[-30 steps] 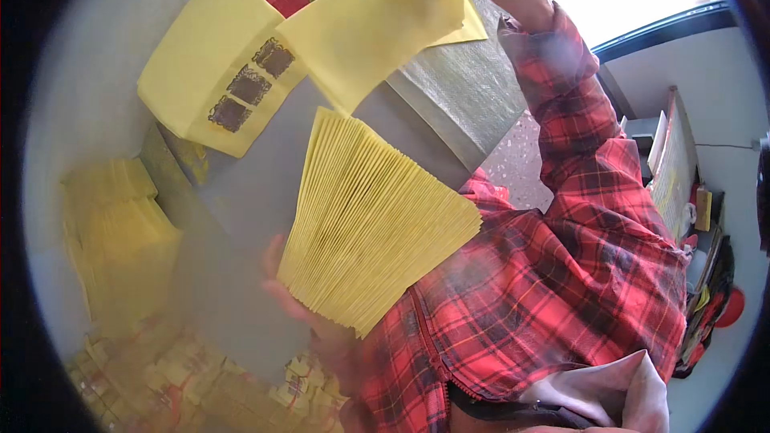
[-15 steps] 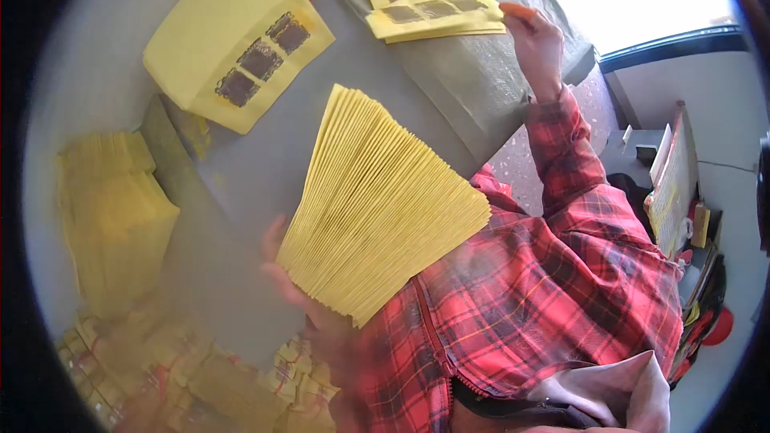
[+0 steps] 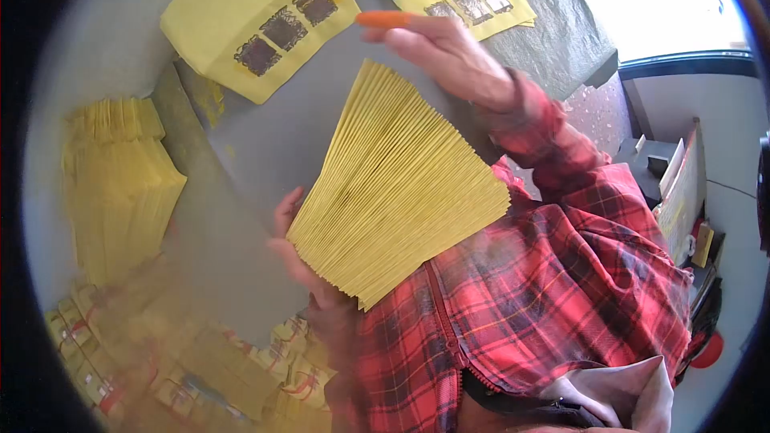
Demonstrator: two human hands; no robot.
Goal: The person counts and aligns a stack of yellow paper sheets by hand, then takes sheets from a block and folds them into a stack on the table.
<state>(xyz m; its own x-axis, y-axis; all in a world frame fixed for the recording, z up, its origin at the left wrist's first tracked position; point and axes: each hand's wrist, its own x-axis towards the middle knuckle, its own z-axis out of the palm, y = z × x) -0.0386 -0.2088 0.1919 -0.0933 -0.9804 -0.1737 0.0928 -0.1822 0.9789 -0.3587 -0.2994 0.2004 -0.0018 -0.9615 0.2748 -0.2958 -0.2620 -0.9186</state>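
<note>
Left hand [image 3: 305, 261] grasps fan [image 3: 401, 192] of thin yellow paper by lower-left edge, in front of our shirt [image 3: 545, 281]. Right hand [image 3: 457, 60] unclenched, seemingly empty; orange cap [image 3: 383, 19] near big sheet [image 3: 257, 8], contact unclear. We'd pinch fan's narrow end firmly, leaves evenly splayed. Paper looks matte, crisp; big sheet creased, three dark squares printed.

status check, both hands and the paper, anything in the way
Left hand holding fanned yellow paper. Right hand raised, apparently empty, orange cover on one finger. Printed sheets lie beyond; nothing visibly in the way.
</note>
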